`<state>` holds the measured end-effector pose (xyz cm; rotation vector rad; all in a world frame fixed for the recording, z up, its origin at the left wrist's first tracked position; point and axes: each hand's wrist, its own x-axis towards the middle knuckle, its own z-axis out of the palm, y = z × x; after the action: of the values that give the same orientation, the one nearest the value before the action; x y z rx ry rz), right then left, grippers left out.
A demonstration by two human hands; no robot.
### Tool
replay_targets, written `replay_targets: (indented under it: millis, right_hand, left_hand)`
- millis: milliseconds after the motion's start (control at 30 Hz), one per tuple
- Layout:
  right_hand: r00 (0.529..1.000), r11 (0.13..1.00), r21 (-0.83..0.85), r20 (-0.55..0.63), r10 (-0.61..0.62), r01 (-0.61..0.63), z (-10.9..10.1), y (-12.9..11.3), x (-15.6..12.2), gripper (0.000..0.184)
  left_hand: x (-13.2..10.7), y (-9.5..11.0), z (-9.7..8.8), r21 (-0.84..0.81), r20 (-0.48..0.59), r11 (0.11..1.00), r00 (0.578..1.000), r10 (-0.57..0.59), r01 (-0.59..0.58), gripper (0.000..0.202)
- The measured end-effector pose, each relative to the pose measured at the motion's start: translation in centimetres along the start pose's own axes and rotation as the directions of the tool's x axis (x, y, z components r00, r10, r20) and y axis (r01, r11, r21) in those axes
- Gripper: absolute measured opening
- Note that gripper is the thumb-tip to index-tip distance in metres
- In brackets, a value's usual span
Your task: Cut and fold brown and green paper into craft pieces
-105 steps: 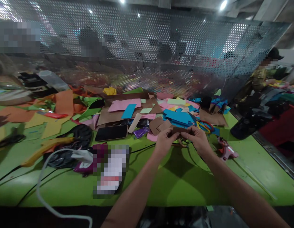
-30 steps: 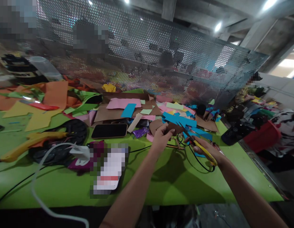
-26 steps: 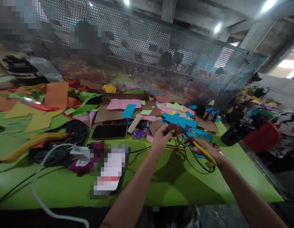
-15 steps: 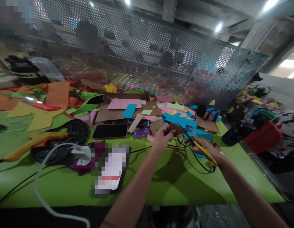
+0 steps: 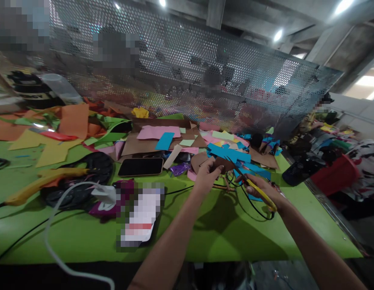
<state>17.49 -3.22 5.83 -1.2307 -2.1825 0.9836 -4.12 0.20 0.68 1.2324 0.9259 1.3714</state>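
The left hand [image 5: 206,177] pinches a brown piece [image 5: 225,164] between thumb and fingers, held just above the green table [image 5: 223,233] at its far middle. The right hand [image 5: 261,189] grips yellow-handled scissors [image 5: 255,188], with the blades pointing far-left at the piece's right edge. Blue scraps [image 5: 230,154] lie just beyond. A phone [image 5: 141,166] lies to the left, and a yellow glue gun [image 5: 38,184] lies farther left.
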Motion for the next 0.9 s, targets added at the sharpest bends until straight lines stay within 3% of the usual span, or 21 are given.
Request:
replay_targets:
  millis: [533, 900]
  right_hand:
    - [0.997, 0.995, 0.073, -0.013, 0.075, -0.074, 0.1, 0.5, -0.1, 0.061]
    - [0.989, 0.986, 0.089, -0.038, 0.143, -0.139, -0.1, 2.4, 0.3, 0.049]
  left_hand:
    - [0.2, -0.5, -0.1, 0.018, 0.015, 0.998, 0.998, 0.057, -0.057, 0.022]
    - [-0.1, 0.2, -0.1, -0.02, 0.022, 1.0, 1.0, 0.016, -0.016, 0.025]
